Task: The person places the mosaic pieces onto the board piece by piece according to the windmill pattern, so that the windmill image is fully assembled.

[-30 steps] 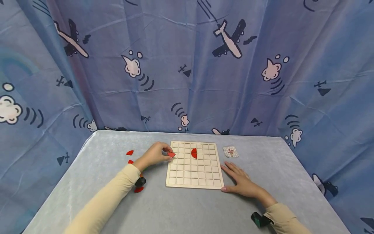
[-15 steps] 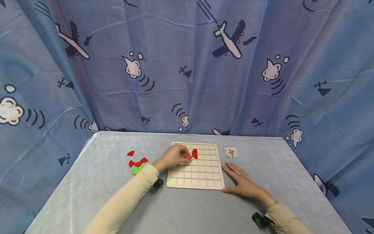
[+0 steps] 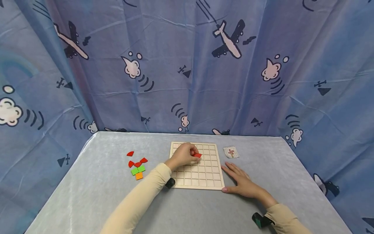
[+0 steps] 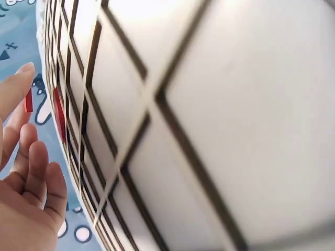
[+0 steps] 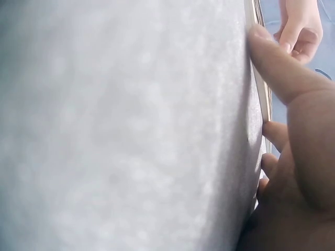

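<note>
My left hand (image 3: 182, 156) is over the upper middle of a wooden grid board (image 3: 194, 182), pinching a red fan-shaped tile (image 3: 198, 155) between thumb and fingers. In the left wrist view the tile (image 4: 29, 101) shows edge-on at the thumb, apart from the board, with red (image 4: 59, 115) on the grid beyond. The head view has the hand covering the red pieces set in the board. Along the board's right edge lies my right hand (image 3: 241, 182), fingers spread, its thumb at the near right corner. The right wrist view shows that thumb (image 5: 285, 68) against the board's side.
Left of the board lie several loose red fan-shaped tiles (image 3: 138, 164), two green squares (image 3: 138, 170) and an orange square (image 3: 139, 175). A small card (image 3: 231, 152) with a gridded flower-like picture lies beyond the right hand. A patterned curtain (image 3: 163, 81) hangs behind the table.
My left hand has carried the red tile rightward from the board's left edge to the red pieces in its upper middle, uncovering the loose tiles at left. The right hand stays put.
</note>
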Available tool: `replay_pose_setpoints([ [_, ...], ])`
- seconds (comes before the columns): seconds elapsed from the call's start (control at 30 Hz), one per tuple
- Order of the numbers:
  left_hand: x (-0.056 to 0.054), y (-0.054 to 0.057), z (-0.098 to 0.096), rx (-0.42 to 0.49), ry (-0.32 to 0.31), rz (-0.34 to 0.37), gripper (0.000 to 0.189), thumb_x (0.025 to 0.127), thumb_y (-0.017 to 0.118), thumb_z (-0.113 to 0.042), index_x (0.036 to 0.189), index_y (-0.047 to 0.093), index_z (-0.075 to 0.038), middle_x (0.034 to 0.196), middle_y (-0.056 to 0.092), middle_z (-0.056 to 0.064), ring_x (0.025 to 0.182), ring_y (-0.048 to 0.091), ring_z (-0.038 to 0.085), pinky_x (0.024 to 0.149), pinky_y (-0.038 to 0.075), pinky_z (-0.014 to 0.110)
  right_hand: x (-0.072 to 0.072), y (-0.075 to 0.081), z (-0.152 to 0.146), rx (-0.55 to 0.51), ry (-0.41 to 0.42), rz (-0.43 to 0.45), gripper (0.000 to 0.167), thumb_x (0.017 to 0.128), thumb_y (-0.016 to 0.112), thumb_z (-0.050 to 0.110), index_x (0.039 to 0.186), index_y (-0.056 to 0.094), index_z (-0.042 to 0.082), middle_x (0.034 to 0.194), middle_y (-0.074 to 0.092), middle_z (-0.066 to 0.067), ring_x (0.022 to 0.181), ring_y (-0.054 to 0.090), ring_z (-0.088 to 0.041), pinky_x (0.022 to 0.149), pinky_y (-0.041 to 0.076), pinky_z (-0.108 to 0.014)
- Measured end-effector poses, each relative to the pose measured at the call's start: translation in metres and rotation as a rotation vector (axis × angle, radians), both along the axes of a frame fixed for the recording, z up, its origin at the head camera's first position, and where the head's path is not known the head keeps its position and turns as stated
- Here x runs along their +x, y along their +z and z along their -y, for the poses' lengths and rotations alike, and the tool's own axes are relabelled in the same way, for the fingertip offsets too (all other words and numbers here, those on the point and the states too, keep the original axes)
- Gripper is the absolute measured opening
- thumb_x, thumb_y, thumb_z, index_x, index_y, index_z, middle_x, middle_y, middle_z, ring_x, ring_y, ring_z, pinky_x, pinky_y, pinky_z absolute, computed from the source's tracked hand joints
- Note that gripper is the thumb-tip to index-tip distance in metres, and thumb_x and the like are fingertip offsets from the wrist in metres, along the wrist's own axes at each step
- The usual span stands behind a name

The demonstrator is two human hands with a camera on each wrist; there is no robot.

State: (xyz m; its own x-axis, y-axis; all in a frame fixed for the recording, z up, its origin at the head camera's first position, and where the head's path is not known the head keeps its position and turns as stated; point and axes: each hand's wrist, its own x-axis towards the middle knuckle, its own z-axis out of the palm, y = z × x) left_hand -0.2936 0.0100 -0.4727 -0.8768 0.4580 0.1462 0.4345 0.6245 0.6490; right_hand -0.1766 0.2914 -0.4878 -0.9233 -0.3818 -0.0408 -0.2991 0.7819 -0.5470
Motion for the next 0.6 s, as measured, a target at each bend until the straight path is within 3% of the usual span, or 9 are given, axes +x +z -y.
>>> replay_pose_setpoints([
  [0.27,0.003,-0.004,-0.013,0.050,0.085,0.004,0.025,0.073,0.088,-0.028,0.087,0.074,-0.014,0.079,0.060,0.003,0.070,0.046,0.007,0.063,0.037,0.019,0.000,-0.001,-0.001,-0.003,0.004,-0.006,0.092,0.079,0.077,0.049,0.153,0.036,0.013,0.163,0.022,-0.019,0.149,0.014,-0.048,0.109,0.013,-0.075],
  [0.6,0.002,-0.008,-0.022,0.099,0.127,0.040,0.027,0.073,0.088,-0.027,0.087,0.073,-0.009,0.075,0.057,0.001,0.069,0.045,0.007,0.063,0.037,0.019,0.000,0.000,-0.001,-0.002,0.009,-0.016,0.092,0.079,0.077,0.049,0.153,0.036,0.012,0.163,0.023,-0.020,0.149,0.015,-0.049,0.108,0.014,-0.075],
])
